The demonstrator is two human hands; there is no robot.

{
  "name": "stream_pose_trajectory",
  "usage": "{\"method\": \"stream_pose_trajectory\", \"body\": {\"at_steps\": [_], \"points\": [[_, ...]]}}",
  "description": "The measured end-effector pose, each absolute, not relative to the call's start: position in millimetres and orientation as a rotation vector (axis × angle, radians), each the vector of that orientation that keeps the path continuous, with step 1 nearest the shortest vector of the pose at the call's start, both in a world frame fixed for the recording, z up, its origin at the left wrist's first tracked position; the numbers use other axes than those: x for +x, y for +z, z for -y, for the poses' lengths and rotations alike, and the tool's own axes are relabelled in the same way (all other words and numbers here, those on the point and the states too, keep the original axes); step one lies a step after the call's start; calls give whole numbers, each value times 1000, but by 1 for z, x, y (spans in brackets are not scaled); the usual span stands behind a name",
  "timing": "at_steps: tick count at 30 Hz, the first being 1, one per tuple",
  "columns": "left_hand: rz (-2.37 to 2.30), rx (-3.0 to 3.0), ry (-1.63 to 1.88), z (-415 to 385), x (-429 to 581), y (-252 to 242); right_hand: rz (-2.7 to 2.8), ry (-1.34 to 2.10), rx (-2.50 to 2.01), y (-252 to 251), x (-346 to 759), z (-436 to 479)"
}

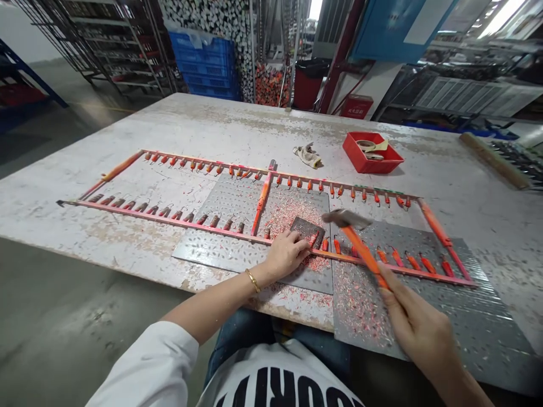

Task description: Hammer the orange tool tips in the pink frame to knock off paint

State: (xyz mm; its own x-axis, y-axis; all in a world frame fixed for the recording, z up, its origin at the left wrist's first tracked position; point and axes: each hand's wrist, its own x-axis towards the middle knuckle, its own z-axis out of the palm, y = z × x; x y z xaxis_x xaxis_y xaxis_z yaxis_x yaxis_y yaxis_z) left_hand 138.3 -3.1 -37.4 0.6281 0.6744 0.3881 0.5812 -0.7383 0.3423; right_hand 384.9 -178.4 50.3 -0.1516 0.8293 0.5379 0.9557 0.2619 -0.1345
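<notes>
My right hand (418,322) is shut on the orange handle of a small hammer (362,251), whose blurred metal head (345,219) is raised over the front bar of a long pink-orange painted rack (127,213). My left hand (286,254) grips a dark metal block (307,230) against that bar. Rows of small orange-tipped pieces (413,263) hang along the rack. Pink and orange chips (292,215) lie scattered over the perforated grey metal sheets (220,251) beneath it.
The rack and sheets lie on a worn, paint-stained white table (127,124). Behind them are a crumpled work glove (307,156) and a red tray (373,169) holding a tape roll. Blue crates (203,62) stand beyond the table. A long wooden bar (494,161) lies at the right.
</notes>
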Motion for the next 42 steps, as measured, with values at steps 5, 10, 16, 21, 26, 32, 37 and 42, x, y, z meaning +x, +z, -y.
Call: {"method": "stream_pose_trajectory", "body": {"at_steps": [5, 10, 16, 21, 26, 32, 37, 42], "points": [[-1030, 2660, 738, 3, 139, -36, 1978, -458, -1600, 39, 381, 177], [-1025, 2669, 732, 3, 139, -35, 2205, -381, -1751, 17, 389, 173], [-1040, 2656, 723, 4, 138, -33, 1972, -325, -1630, 58, 384, 179], [-1044, 2653, 723, 4, 139, -33, 2076, -426, -1668, 36, 380, 167], [-1043, 2654, 720, 3, 140, -35, 2207, -370, -1744, 29, 387, 163], [-1047, 2655, 718, 6, 139, -32, 1880, -485, -1602, 57, 384, 171], [-1048, 2661, 712, 5, 139, -32, 2153, -394, -1734, 24, 385, 168], [-1034, 2653, 714, 5, 139, -33, 2126, -307, -1736, 36, 386, 172]]}}
